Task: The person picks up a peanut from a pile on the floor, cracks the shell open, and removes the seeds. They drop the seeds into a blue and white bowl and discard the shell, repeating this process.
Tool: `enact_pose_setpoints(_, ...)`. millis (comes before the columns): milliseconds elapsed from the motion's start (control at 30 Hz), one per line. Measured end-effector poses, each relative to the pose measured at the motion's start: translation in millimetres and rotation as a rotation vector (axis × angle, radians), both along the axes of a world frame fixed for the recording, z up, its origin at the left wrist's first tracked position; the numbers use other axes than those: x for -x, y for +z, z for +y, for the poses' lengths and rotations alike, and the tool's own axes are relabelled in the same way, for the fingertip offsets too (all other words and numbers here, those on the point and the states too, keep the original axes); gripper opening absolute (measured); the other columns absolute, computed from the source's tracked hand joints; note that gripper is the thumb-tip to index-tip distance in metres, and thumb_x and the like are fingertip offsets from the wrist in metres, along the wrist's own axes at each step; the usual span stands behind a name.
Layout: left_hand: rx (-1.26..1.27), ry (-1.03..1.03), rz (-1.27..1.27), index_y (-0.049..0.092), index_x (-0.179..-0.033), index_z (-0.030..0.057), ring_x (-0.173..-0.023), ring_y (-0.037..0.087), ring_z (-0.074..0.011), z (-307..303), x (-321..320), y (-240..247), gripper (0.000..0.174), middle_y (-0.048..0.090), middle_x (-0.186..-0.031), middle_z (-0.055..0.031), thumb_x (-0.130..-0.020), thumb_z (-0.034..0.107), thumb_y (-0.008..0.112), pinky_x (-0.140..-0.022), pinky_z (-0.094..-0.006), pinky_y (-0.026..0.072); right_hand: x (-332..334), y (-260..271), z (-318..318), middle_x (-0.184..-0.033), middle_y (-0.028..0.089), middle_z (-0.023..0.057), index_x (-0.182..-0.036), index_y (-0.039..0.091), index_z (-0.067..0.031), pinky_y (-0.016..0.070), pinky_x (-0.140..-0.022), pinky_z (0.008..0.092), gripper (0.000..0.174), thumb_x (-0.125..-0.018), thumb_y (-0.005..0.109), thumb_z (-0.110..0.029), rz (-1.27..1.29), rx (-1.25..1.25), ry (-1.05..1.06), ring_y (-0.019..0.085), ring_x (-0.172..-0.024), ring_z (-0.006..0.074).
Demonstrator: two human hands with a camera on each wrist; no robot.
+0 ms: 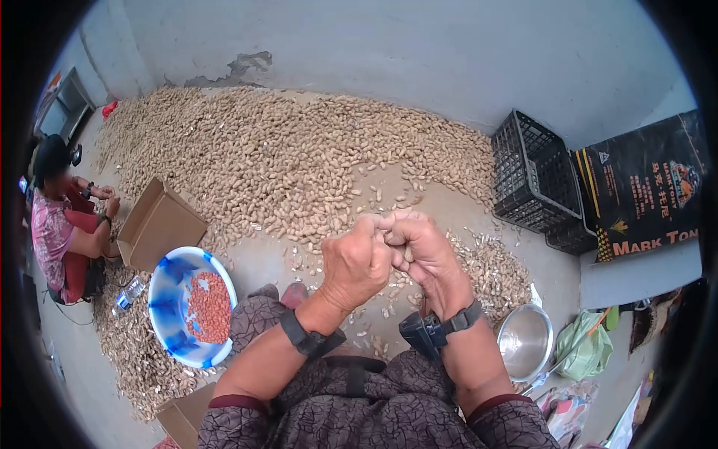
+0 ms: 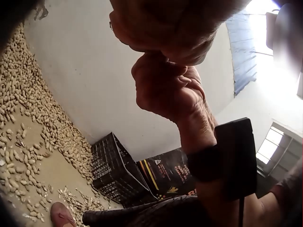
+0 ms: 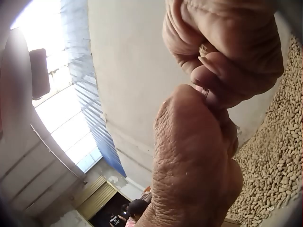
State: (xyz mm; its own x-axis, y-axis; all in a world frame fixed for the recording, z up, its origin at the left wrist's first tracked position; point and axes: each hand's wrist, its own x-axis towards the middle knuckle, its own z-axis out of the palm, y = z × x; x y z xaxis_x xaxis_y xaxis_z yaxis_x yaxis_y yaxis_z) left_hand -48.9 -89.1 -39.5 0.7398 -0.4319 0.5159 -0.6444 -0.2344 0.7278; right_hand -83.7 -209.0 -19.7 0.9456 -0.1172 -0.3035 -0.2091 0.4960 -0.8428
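In the head view my left hand point(image 1: 357, 254) and right hand point(image 1: 426, 251) meet in front of my body, thumbs and fingertips together. Between those fingertips both hands pinch a peanut, mostly hidden by the fingers. Another unshelled peanut point(image 1: 408, 254) lies in the curled fingers of the right hand; the right wrist view shows part of this peanut point(image 3: 204, 50) too. From the left wrist, my left hand point(image 2: 165, 28) covers the fingertips of the right hand point(image 2: 165, 90). A wide heap of unshelled peanuts point(image 1: 284, 157) covers the floor beyond both hands.
A blue-and-white basin point(image 1: 158, 299) with shelled red peanuts point(image 1: 209, 307) stands left of my knee. Piles of empty shells point(image 1: 493, 273) lie on both sides. Black crates point(image 1: 523, 172) and a metal bowl point(image 1: 526, 340) are at right. Another person point(image 1: 71, 232) squats at left beside a cardboard box point(image 1: 161, 224).
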Motion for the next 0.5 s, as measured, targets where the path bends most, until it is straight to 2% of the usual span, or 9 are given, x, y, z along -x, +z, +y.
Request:
enact_pose_setpoints(133,0.064,-0.001,0.174,0.054,-0.087,0.0040,-0.049,0.056,-0.0266,-3,-1,-12,0.017,0.056,-0.058,-0.0127,-0.075,0.006,0.043,-0.047,-0.0345,0.0444,2,5,5,-0.052,0.049,0.0064,-0.060,0.049,-0.0002,0.0293,-0.029,0.0192,0.006,-0.065,0.046,-0.001,0.056,0.019,-0.063,0.043,-0.036,0.0085)
enact_pose_setpoints(200,0.218,-0.077,0.288,0.049,-0.087,-0.0010,-0.046,0.054,-0.0136,-5,-2,-17,0.018,0.054,-0.057,-0.0063,-0.080,0.000,0.032,-0.041,-0.0261,0.0403,3,8,7,-0.052,0.049,0.0064,-0.060,0.049,-0.0005,0.0290,-0.029,0.0192,0.006,-0.065,0.047,-0.002,0.065,0.029,-0.070,0.043,-0.036,0.0081)
enact_pose_setpoints(233,0.209,-0.073,0.286,0.049,-0.087,-0.0010,-0.046,0.054,-0.0136,-3,-2,-17,0.018,0.054,-0.057,-0.0063,-0.080,0.000,0.032,-0.041,-0.0261,0.0403,2,10,10,-0.052,0.050,0.0063,-0.060,0.050,-0.0004,0.0290,-0.029,0.0193,0.007,-0.066,0.047,-0.003,0.081,0.053,-0.079,0.043,-0.036,0.0077)
enact_pose_setpoints(300,0.316,-0.128,0.548,0.048,-0.087,-0.0015,-0.047,0.051,-0.0105,-3,-1,-15,0.020,0.053,-0.063,-0.0055,-0.081,0.001,0.030,-0.041,-0.0233,0.0384,2,12,13,-0.052,0.050,0.0063,-0.061,0.050,-0.0004,0.0289,-0.029,0.0194,0.008,-0.067,0.048,-0.004,0.093,0.078,-0.093,0.043,-0.036,0.0074)
enact_pose_setpoints(333,0.313,-0.129,0.544,0.048,-0.087,-0.0015,-0.047,0.051,-0.0105,-4,-2,-16,0.020,0.053,-0.063,-0.0055,-0.081,0.001,0.030,-0.041,-0.0233,0.0384,2,13,15,-0.052,0.050,0.0060,-0.061,0.050,-0.0002,0.0290,-0.029,0.0193,0.008,-0.067,0.048,-0.005,0.097,0.111,-0.113,0.043,-0.037,0.0072)
enact_pose_setpoints(400,0.444,-0.161,0.719,0.049,-0.087,0.0007,-0.048,0.046,-0.0077,-4,-3,-20,0.021,0.050,-0.063,-0.0025,-0.082,0.003,0.029,-0.042,-0.0201,0.0350,3,14,18,-0.052,0.051,0.0058,-0.062,0.051,0.0001,0.0291,-0.029,0.0192,0.009,-0.068,0.049,-0.006,0.104,0.142,-0.131,0.043,-0.037,0.0069)
enact_pose_setpoints(500,0.518,-0.094,0.819,0.053,-0.082,0.0018,-0.054,0.042,-0.0068,-3,-1,-13,0.019,0.046,-0.060,-0.0005,-0.081,0.002,0.034,-0.047,-0.0228,0.0350,2,13,22,-0.054,0.050,0.0049,-0.065,0.052,-0.0009,0.0296,-0.030,0.0187,0.007,-0.069,0.048,-0.006,0.080,0.209,-0.138,0.043,-0.038,0.0062)
